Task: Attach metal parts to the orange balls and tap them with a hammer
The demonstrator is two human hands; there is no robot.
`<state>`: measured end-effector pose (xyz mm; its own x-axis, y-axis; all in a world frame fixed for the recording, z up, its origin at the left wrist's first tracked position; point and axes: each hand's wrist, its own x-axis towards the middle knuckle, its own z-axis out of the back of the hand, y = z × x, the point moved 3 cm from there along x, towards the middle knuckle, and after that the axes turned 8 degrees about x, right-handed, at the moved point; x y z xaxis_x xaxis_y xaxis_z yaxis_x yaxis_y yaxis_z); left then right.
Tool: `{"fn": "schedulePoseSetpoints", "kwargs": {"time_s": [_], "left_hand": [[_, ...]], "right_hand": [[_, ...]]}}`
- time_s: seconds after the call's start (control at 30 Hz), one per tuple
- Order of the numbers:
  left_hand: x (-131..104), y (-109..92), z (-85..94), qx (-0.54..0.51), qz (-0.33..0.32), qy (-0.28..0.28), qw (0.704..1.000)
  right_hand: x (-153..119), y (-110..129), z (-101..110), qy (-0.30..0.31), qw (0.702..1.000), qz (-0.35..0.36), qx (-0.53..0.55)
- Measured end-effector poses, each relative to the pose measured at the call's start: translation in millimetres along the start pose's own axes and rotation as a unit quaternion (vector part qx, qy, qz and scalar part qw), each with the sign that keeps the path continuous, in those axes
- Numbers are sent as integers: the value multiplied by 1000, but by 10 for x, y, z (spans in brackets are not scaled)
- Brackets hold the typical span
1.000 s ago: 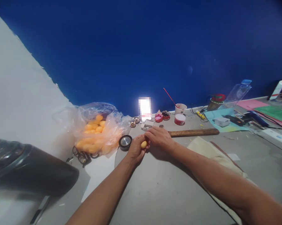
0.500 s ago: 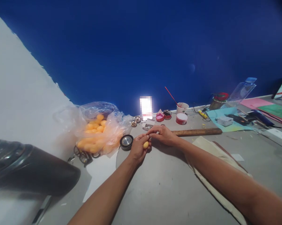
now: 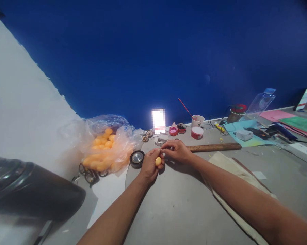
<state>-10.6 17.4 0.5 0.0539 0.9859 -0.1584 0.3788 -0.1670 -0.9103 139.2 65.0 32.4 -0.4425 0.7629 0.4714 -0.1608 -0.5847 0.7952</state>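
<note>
My left hand (image 3: 151, 165) is closed around a small yellow ball (image 3: 158, 161), whose rounded end shows past the fingers. Close against it, my right hand (image 3: 177, 149) pinches with thumb and forefinger at the left fingertips; what it grips there is too small to make out. Just left of my left hand lies a round black-rimmed tin (image 3: 137, 157) with a silvery middle. Beyond the hands sits a small open box (image 3: 161, 140) with tiny pieces in it. A clear plastic bag (image 3: 112, 122) full of orange balls (image 3: 108, 144) rests to the left.
Behind my right hand lies a wooden stick (image 3: 217, 147). A paper cup (image 3: 198, 120) with a red stick and a red-and-white tub (image 3: 196, 132) stand at the back. A folded cream cloth (image 3: 227, 173) lies under my right forearm. A dark cylinder (image 3: 33, 190) fills the lower left.
The view has tilted up slightly, so everything sits a little lower. A bit more of the yellow ball shows in my left hand. Both hands stay together in nearly the same place.
</note>
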Motion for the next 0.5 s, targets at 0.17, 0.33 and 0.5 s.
{"fn": "schedulePoseSetpoints", "kwargs": {"time_s": [0.17, 0.33, 0.5], "left_hand": [[4, -35, 15, -44, -6, -6, 999], [1, -33, -1, -2, -1, -17, 1000], [-22, -37, 1, 120, -65, -44, 990]], "right_hand": [[21, -35, 55, -41, 997, -49, 49], [48, -105, 122, -67, 984, -112, 124], [54, -148, 157, -73, 960, -176, 207]]}}
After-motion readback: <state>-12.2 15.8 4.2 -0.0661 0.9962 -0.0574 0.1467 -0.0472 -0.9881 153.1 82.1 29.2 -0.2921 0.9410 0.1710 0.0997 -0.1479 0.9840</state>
